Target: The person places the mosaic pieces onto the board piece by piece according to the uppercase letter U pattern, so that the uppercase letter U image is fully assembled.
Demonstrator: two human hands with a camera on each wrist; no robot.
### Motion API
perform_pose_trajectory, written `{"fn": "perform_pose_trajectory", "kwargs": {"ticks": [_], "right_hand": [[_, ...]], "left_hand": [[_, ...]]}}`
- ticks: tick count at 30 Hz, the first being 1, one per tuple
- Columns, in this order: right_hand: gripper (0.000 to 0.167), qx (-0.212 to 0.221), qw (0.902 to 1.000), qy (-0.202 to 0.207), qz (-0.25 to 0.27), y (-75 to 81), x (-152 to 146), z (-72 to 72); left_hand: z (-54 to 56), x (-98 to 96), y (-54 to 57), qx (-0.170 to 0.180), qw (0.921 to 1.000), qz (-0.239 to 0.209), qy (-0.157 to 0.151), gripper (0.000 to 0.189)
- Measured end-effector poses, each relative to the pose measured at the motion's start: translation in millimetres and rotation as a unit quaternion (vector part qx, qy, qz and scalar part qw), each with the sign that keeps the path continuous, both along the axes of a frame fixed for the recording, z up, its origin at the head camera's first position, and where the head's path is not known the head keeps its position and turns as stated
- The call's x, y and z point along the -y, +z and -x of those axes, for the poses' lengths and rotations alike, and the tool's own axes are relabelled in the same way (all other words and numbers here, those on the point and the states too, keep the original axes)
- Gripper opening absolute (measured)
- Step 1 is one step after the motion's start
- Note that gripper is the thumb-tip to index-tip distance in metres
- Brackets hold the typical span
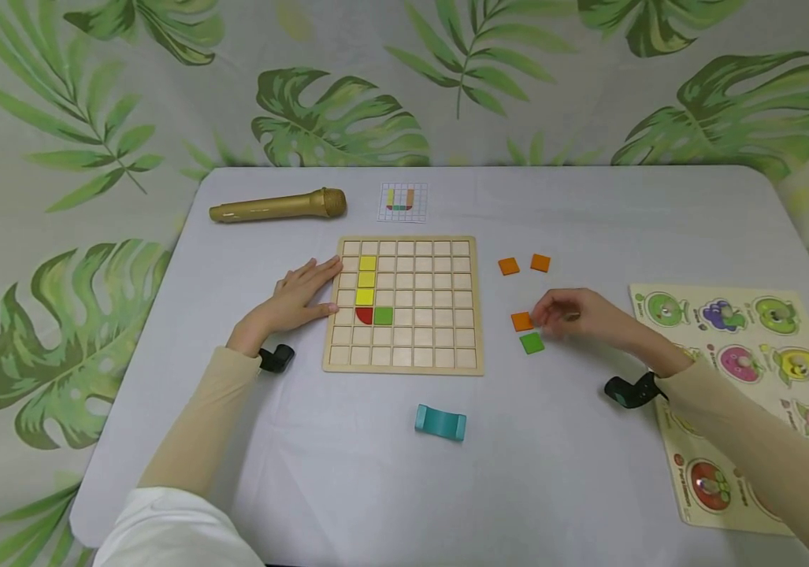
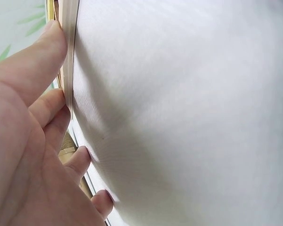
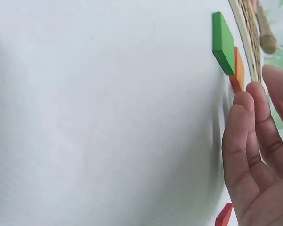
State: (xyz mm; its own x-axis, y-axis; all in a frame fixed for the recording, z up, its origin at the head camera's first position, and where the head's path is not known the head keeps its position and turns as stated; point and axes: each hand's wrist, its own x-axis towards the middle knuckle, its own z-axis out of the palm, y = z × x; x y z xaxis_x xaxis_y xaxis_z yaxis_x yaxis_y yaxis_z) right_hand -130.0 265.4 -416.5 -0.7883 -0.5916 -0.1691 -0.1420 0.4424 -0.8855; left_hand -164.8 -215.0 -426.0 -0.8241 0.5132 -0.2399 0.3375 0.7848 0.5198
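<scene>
A wooden grid board (image 1: pixel 422 337) holds three yellow tiles (image 1: pixel 365 279) in a column, a red quarter-round tile (image 1: pixel 365 316) below them and a green tile (image 1: pixel 383 316) beside the red one. My left hand (image 1: pixel 295 299) rests against the board's left edge, fingers spread. To the right of the board, my right hand (image 1: pixel 581 315) is beside a loose orange tile (image 1: pixel 521 321) and a loose green tile (image 1: pixel 532 342). Its thumb and fingers stand apart with nothing between them in the right wrist view. There, a red piece (image 3: pixel 223 215) shows at the bottom, below the hand.
Two more orange tiles (image 1: pixel 509 266) lie farther back. Behind the board are a pattern card (image 1: pixel 402 203) and a gold toy microphone (image 1: pixel 278 206). A teal curved block (image 1: pixel 440 423) sits in front. Under the right forearm lies a fruit puzzle board (image 1: pixel 702 512).
</scene>
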Motion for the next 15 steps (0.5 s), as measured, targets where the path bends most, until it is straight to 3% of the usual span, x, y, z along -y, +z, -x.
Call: {"fn": "perform_pose_trajectory", "kwargs": {"ticks": [6, 15], "right_hand": [[0.017, -0.013, 0.9992, -0.005, -0.037, -1.4, 6, -7.5], [0.024, -0.079, 0.9929, 0.002, -0.089, -6.1, 14, -12.3]], "left_hand": [[-1.0, -0.5, 0.9, 0.006, 1.0, 0.001, -0.001, 0.074], [-0.3, -1.0, 0.7, 0.002, 1.0, 0.001, 0.0, 0.074]]}}
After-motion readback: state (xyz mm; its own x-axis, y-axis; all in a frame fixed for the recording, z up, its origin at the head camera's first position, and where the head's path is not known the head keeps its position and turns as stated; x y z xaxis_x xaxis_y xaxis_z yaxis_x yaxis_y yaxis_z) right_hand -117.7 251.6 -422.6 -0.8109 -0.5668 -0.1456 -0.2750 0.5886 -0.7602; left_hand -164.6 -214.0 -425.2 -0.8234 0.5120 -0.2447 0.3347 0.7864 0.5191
